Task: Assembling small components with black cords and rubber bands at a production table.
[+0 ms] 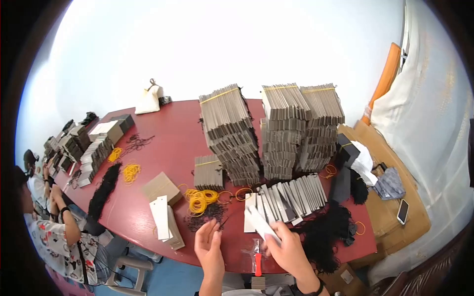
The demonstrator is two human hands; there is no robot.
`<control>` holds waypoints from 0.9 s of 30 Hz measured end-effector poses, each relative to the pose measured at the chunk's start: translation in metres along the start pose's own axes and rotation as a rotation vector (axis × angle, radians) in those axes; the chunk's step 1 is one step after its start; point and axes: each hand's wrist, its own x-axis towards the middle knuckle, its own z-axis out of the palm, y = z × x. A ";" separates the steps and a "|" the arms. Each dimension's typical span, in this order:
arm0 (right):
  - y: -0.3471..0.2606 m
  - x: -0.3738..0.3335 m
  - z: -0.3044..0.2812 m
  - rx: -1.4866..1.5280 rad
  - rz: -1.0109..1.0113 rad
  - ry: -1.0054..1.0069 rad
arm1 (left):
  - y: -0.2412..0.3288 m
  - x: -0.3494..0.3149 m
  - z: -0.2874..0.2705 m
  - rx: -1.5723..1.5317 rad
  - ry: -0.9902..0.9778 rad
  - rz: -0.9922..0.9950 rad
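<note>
My right hand (288, 250) pinches a narrow white card (260, 223) between thumb and fingers, its far end tilted up over the table. My left hand (211, 249) is raised beside it, empty, thumb and fingers apart. Just beyond the left fingertips lies a tangle of thin dark cords (201, 220). A leaning row of grey-white cards (296, 195) fans out past my right hand. Below the hands, at the table's near edge, a red-handled tool (258, 264) lies by a clear plastic wrapper (256, 245).
Tall banded stacks of grey cards (284, 143) rise at the back. Yellow rubber bands (200, 201) and a white-topped stack (160, 217) lie left of centre. Black cords (326, 237) heap at the right, near a phone (403, 211) on cardboard. Another person (64, 237) sits at the left.
</note>
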 end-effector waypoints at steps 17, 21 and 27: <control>0.034 0.046 0.044 -0.299 -0.062 -0.019 | -0.003 0.003 0.023 1.135 -0.285 0.459; 0.036 0.069 0.048 -0.044 0.157 -0.252 | -0.006 0.008 0.019 1.180 -0.369 0.433; 0.028 0.082 0.046 0.400 0.449 -0.287 | 0.001 0.006 0.018 1.054 -0.385 0.338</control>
